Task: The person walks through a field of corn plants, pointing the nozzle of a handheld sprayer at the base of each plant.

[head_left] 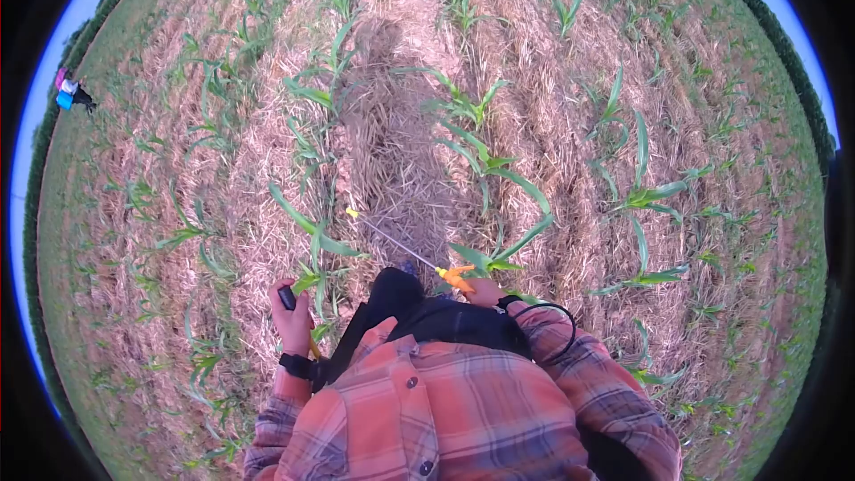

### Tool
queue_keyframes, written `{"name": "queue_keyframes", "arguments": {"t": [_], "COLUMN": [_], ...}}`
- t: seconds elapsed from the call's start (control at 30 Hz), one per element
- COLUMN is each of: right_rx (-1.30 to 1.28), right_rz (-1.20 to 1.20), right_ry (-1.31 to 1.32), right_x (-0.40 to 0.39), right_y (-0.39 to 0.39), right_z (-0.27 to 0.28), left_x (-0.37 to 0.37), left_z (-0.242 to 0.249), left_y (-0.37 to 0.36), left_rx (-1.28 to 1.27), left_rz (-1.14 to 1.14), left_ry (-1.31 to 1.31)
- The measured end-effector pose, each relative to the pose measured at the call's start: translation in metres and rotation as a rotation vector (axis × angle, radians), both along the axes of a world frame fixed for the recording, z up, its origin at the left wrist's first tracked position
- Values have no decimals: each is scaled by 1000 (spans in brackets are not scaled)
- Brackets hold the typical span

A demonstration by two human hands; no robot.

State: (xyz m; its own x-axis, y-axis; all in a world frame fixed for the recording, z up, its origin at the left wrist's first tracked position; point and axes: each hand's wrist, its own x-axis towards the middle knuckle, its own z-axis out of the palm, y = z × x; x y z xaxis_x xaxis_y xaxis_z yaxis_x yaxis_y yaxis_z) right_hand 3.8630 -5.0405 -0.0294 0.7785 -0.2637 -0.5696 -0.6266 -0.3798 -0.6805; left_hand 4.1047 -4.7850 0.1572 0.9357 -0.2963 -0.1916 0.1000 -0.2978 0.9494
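My left hand is closed around a black-ended handle at the lower left, beside a young green plant. A thin yellow piece shows below that hand. In my right hand is the orange grip of a spray wand, near my waist. Its thin metal tube slants up and left to a yellow nozzle over the straw-covered soil. A black hose loops beside my right forearm. Whether any spray leaves the nozzle cannot be seen.
Rows of young green plants run forward through dry straw, with leaves close to both hands. My dark-clad leg is forward between two rows. A distant person with a blue item stands at the far left. Trees line the field's edge.
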Motion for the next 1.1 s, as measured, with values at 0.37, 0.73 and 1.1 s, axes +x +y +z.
{"name": "queue_keyframes", "arguments": {"t": [0.37,0.73,1.1], "right_rx": [21,-374,-505], "right_rz": [-55,-476,-499], "right_ry": [-24,247,323], "right_x": [52,44,87], "right_y": [-45,-110,-145], "right_z": [8,8,5], "left_x": [82,129,151], "left_z": [1,10,3], "left_y": [-45,-63,-76], "left_rx": [-26,-56,-87], "left_rz": [-12,12,40], "left_ry": [51,121,99]}}
